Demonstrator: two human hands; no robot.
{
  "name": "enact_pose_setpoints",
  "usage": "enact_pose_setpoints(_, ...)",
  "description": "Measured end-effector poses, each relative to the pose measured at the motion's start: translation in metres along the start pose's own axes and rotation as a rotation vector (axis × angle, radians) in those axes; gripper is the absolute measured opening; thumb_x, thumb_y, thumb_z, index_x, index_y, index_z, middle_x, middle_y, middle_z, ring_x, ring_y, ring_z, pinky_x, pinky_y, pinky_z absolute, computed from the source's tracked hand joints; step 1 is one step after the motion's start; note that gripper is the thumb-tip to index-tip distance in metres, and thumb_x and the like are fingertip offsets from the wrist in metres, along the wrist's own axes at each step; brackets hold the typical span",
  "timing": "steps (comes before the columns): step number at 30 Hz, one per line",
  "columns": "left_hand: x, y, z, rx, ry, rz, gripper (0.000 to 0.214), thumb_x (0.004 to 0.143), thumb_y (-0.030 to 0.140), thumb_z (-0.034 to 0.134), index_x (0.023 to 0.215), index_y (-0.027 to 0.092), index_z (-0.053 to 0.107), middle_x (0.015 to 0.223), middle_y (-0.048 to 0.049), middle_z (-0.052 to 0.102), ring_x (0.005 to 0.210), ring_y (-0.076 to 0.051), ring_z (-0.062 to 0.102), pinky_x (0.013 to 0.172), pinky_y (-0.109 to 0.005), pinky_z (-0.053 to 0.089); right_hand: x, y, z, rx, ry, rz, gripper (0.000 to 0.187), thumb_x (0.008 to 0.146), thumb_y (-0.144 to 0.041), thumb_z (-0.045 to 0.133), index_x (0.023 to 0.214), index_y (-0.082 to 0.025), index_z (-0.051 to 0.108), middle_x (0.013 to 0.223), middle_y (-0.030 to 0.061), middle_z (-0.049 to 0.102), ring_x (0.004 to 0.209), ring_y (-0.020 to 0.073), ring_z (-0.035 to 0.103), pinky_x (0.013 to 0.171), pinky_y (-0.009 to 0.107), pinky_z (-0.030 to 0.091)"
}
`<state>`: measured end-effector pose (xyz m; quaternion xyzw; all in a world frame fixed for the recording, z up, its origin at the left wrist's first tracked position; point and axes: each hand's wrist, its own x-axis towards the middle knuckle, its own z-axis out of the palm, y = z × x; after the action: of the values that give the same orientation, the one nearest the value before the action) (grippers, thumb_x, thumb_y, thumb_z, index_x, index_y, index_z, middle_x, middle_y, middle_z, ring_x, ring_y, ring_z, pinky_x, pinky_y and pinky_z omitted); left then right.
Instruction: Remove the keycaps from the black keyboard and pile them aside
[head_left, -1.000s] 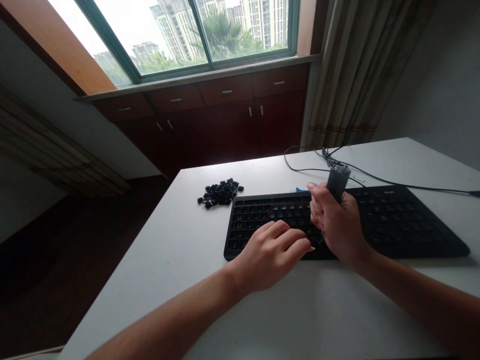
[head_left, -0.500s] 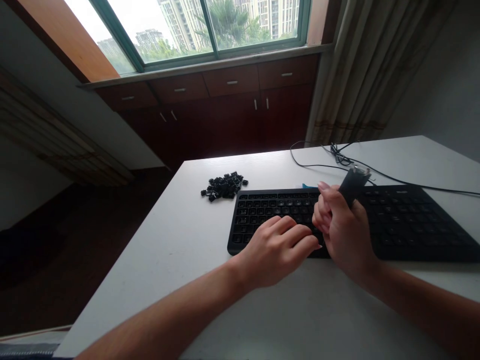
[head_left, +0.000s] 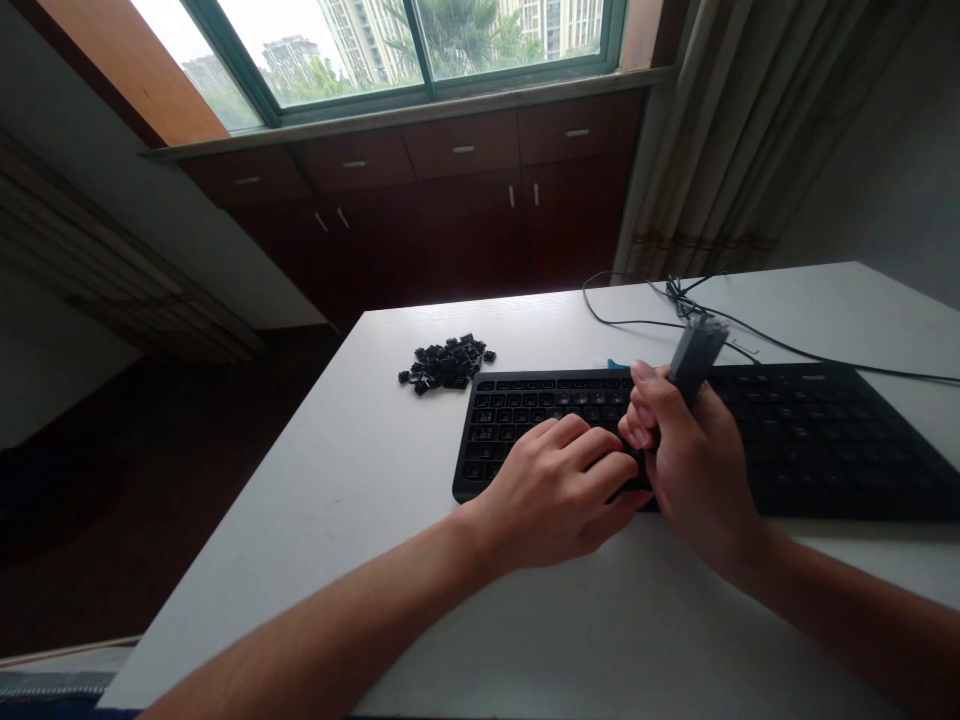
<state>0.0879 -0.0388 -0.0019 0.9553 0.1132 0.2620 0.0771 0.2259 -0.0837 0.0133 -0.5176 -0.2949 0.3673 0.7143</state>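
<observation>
A black keyboard (head_left: 517,400) lies on the white table, with keycaps gone from its left part and keys in place on the right. My left hand (head_left: 566,490) rests on its front middle, fingers bent and somewhat apart. Beside it, my right hand (head_left: 694,465) is closed around a dark grey flat-handled tool (head_left: 696,350), held upright with a pale, clear-looking end on top. The tool's lower end is hidden by my hands, over the keyboard. Behind the keyboard's left corner sits a pile of black keycaps (head_left: 446,363).
A black cable (head_left: 810,350) runs along the back right of the table (head_left: 322,500), bundled near the far edge. A small blue item (head_left: 615,364) pokes out behind the keyboard. Dark red cabinets (head_left: 442,240) stand beyond, below a window.
The tool in my right hand has tilted, and its top end now looks lighter. My left fingers have shifted slightly right, closer to my right hand. The view has moved a little.
</observation>
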Motion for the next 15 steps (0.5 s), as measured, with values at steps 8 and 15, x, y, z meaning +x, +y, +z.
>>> enact_pose_setpoints(8,0.007,0.004,0.006,-0.063,0.024,-0.161,0.029,0.099,0.044,0.055,0.091,0.018,0.064,0.1,-0.007,0.067,0.085,-0.021,0.058,0.078,-0.037,0.052,0.013,-0.014,-0.007,-0.172,-0.309,0.11,0.026,0.092,-0.035,0.065,0.076,-0.023,0.05,0.059,-0.0063,0.049,0.045,0.0094,0.044,0.039,0.02,0.039)
enact_pose_setpoints(15,0.005,0.011,0.002,-0.083,0.017,-0.293,0.033,0.09,0.049,0.065,0.094,0.018,0.056,0.109,-0.0092,0.061,0.101,-0.026,0.055,0.091,-0.045,0.049,0.029,-0.008,-0.022,-0.306,-0.565,-0.141,0.027,0.099,-0.047,0.057,0.087,-0.024,0.05,0.055,-0.0073,0.053,0.043,0.0107,0.05,0.041,0.022,0.041)
